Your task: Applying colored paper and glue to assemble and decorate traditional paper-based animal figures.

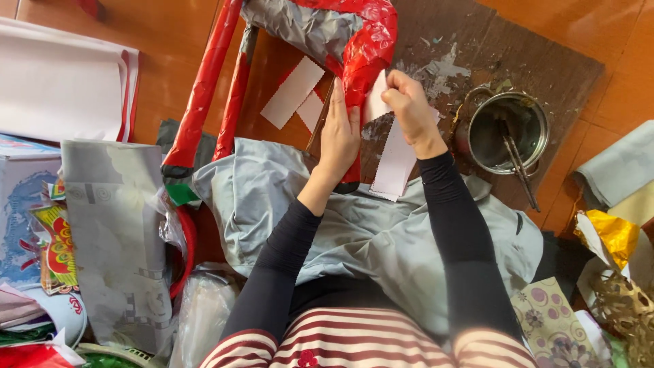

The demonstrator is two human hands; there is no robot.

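Note:
My left hand [338, 133] presses flat against a frame piece wrapped in shiny red paper [366, 48], fingers pointing up. My right hand [409, 103] pinches a small white paper strip [375, 103] against that red piece. A longer white strip with a zigzag edge [394, 167] lies under my right wrist. Grey paper [306, 27] covers the upper part of the same object. Both arms wear black sleeves.
A metal pot [509, 129] with a stick in it stands on a stained dark board [545, 61] at the right. Red-wrapped poles [204, 88] and loose white strips [293, 92] lie at the left. Grey cloth [368, 232] covers my lap. Paper goods crowd both sides.

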